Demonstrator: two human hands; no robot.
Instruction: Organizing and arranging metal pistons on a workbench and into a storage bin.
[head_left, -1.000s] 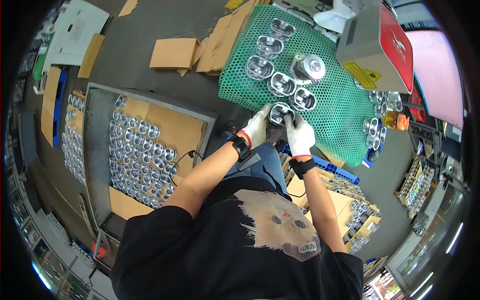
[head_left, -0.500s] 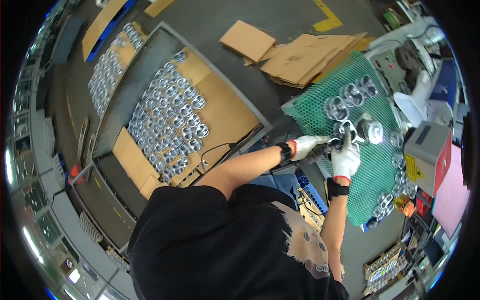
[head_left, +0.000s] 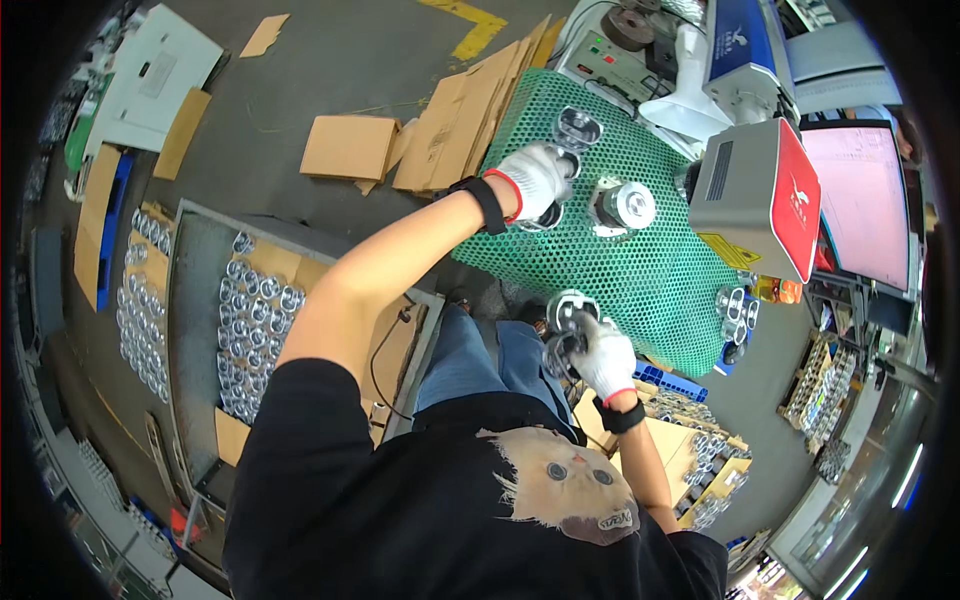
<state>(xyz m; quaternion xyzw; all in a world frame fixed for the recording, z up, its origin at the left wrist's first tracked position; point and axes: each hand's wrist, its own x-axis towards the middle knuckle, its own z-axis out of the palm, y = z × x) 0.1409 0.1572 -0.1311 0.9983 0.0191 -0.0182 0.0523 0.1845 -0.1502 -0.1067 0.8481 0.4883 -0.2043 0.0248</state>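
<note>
My left hand (head_left: 537, 183), in a white knit glove with a red cuff, reaches over the green perforated mat (head_left: 640, 290). Its fingers curl round a shiny metal piston, mostly hidden under the glove. Another piston (head_left: 578, 128) stands just beyond it, and one more (head_left: 546, 217) shows below the palm. Close to my body, off the mat's near edge, my gloved right hand (head_left: 606, 362) is closed on shiny pistons (head_left: 572, 307); two show at its fingers. Between the left hand and the grey machine head, a round bright piece (head_left: 632, 205) sits on a small holder.
The grey and red machine head (head_left: 757, 200) overhangs the mat's right side, with a monitor (head_left: 858, 195) beyond. More pistons (head_left: 735, 312) stand at the mat's right edge. A metal-sided bin (head_left: 205, 330) of pistons is at left. Flattened cardboard (head_left: 455, 115) leans by the mat.
The view has turned. My hands, close together before, are now apart: the left has moved onto the pistons on the mat, and the right has drawn back toward my body with pistons.
</note>
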